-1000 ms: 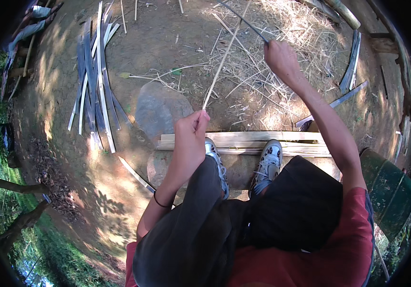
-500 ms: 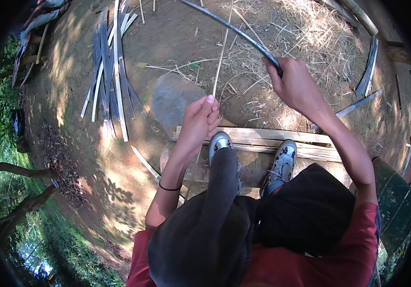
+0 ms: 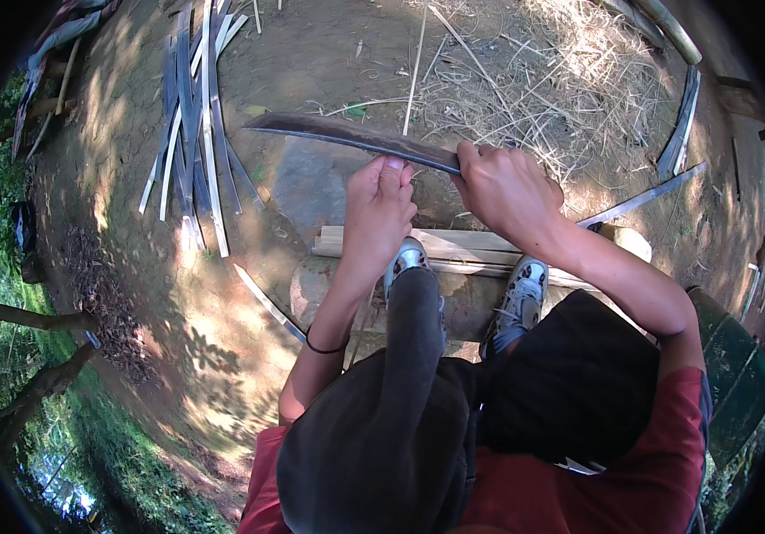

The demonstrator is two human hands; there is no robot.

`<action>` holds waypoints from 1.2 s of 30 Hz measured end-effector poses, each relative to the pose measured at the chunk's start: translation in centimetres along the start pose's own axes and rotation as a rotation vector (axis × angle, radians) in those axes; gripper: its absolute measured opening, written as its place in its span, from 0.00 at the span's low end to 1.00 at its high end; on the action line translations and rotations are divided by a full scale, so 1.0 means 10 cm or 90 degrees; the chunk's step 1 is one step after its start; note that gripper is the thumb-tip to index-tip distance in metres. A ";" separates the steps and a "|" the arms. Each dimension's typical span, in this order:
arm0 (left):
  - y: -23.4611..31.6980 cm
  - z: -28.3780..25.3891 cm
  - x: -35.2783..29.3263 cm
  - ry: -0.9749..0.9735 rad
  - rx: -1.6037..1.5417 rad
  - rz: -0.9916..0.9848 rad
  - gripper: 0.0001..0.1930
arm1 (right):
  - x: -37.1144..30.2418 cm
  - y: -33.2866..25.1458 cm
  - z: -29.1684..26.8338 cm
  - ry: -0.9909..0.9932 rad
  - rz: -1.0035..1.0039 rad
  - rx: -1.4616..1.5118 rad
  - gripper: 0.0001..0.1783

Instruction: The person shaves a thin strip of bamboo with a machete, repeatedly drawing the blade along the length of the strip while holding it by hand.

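Note:
My right hand is wrapped round the handle end of a machete, whose long dark blade points left. Closed in a pinch, my left hand grips a thin pale bamboo strip that runs away from me toward the far edge. The blade crosses the strip just beyond my left thumb. Whether its edge touches the strip I cannot tell. A thin length of the strip also seems to hang below my left wrist. The machete's handle is hidden inside my fist.
Split bamboo slats lie in a pile at the far left. Pale shavings cover the ground at the far right. Flat wooden pieces lie by my shoes, in front of a flat grey stone. A green container stands at right.
My right hand has come down and left, turning the machete from pointing up and away to lying crosswise over the strip. My left hand still grips the strip in about the same place.

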State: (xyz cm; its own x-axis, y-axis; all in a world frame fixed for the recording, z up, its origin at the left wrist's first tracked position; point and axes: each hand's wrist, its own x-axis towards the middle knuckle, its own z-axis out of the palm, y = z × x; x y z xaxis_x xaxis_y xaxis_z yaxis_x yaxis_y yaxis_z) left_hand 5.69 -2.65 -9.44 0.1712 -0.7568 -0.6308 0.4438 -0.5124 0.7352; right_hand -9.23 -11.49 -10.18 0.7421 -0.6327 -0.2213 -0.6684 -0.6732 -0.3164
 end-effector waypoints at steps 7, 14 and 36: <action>-0.13 -0.08 0.07 -0.001 0.075 0.037 0.16 | 0.04 0.19 0.19 0.142 -0.098 -0.103 0.08; -0.19 -0.26 -0.47 -0.062 0.176 -0.133 0.17 | 0.54 1.49 0.19 0.092 0.171 -0.076 0.18; -0.07 -0.25 -0.48 -0.304 0.188 -0.138 0.15 | 0.69 1.44 -0.86 0.106 0.322 1.105 0.10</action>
State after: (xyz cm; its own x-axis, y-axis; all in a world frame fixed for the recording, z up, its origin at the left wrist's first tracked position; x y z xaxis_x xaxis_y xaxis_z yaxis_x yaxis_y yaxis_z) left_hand 6.73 2.32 -7.58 -0.3403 -0.6862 -0.6429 0.1495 -0.7145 0.6834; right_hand -14.16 -28.83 -8.30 0.4220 -0.7276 -0.5409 0.0846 0.6256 -0.7756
